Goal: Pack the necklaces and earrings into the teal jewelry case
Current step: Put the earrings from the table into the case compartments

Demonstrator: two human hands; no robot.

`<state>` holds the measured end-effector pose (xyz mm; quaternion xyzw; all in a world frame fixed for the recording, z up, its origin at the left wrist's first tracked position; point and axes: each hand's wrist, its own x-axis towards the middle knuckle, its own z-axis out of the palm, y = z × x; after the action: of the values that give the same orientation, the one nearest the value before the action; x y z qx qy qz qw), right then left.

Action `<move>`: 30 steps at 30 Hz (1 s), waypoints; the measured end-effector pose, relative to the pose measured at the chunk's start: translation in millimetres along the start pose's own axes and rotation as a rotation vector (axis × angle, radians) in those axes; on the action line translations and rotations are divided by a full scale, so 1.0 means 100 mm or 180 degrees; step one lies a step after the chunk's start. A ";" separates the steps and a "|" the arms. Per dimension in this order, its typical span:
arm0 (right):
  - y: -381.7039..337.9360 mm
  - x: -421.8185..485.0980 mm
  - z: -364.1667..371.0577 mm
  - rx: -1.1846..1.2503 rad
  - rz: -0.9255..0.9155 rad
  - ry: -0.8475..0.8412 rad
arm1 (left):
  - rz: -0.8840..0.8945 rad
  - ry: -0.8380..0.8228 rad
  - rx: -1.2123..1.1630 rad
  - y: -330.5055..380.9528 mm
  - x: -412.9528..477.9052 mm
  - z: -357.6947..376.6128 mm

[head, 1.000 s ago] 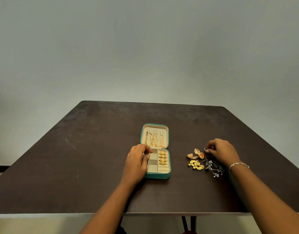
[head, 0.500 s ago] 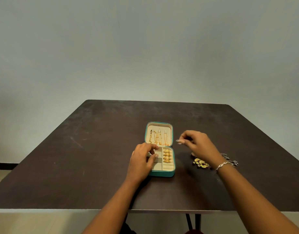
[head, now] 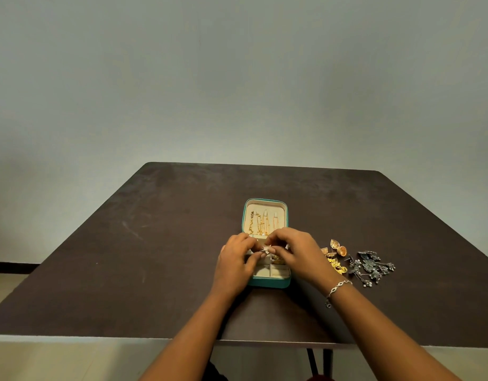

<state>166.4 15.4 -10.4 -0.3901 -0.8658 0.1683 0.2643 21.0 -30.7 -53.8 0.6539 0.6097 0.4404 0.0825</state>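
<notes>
The right hand (head: pixel 297 253) has come in and now meets the left hand (head: pixel 234 259) above the teal jewelry case (head: pixel 269 283). Both pinch 1 small earring (head: pixel 265 250), directly over the case's lower half. The loose earrings (head: pixel 336 250) lie right of the case.

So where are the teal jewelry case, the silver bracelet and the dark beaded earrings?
teal jewelry case (head: pixel 269 283), head view, front wall
silver bracelet (head: pixel 336 288), head view, links on wrist
dark beaded earrings (head: pixel 370 266), head view, pile's middle
</notes>
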 end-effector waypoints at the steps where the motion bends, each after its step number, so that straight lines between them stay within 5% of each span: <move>1: 0.01 -0.02 -0.01 0.0088 0.0008 0.0039 | -0.0015 0.0004 -0.0007 0.00 0.00 0.00; 30: 0.09 -0.30 -0.04 -0.0091 0.0256 0.0062 | -0.0171 -0.0080 -0.0025 0.06 -0.01 -0.02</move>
<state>190.7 -1.4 -21.2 -0.4299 -0.8492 0.1626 0.2601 24.1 -33.4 -49.4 0.6424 0.6242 0.4322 0.1046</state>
